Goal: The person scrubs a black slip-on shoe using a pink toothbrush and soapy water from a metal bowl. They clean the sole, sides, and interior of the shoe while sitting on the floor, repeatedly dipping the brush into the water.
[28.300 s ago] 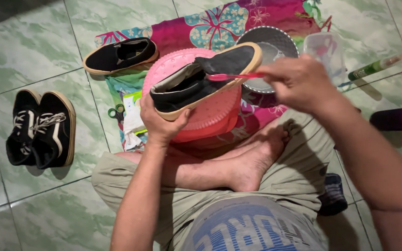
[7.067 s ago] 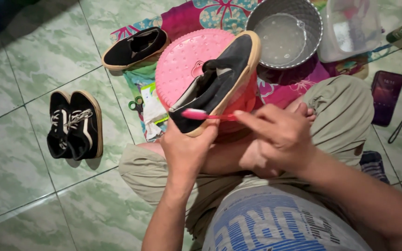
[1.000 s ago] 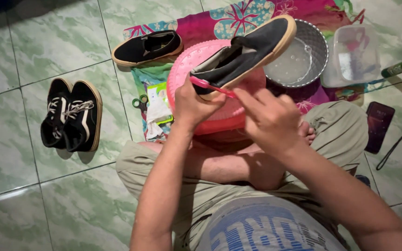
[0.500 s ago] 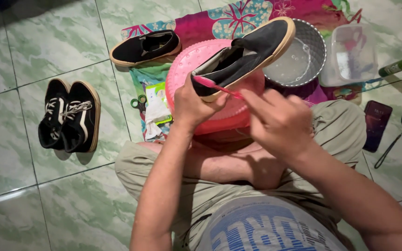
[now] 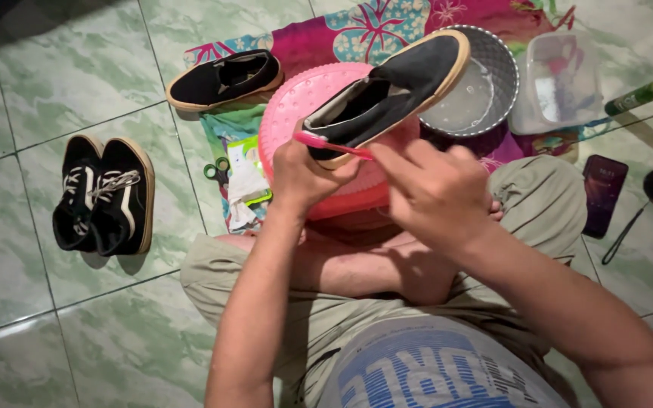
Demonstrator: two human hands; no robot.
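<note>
Leftmost, laced sneakers [image 5: 103, 198] are parked on the tile [image 5: 24, 91]. Centrally, a slip-on [image 5: 387, 91] is held over the pink basin [image 5: 296, 102], its heel clamped by the left hand [image 5: 307, 177]. A pink toothbrush [image 5: 330, 146] is pinched in the right hand [image 5: 432, 189], bristles at the heel. Scrubbing is judged under way; firm short strokes are called for next.

Open tile floor [image 5: 32, 68] far left, upper left. Laced sneaker pair [image 5: 103, 195] blocks mid-left. Ahead crowded: spare slip-on [image 5: 224, 79], pink basin [image 5: 296, 106], metal bowl [image 5: 485, 94] w/ water, plastic tub [image 5: 557, 83] (all near-touching). Right: phone [image 5: 605, 193], bottle [image 5: 644, 92].
</note>
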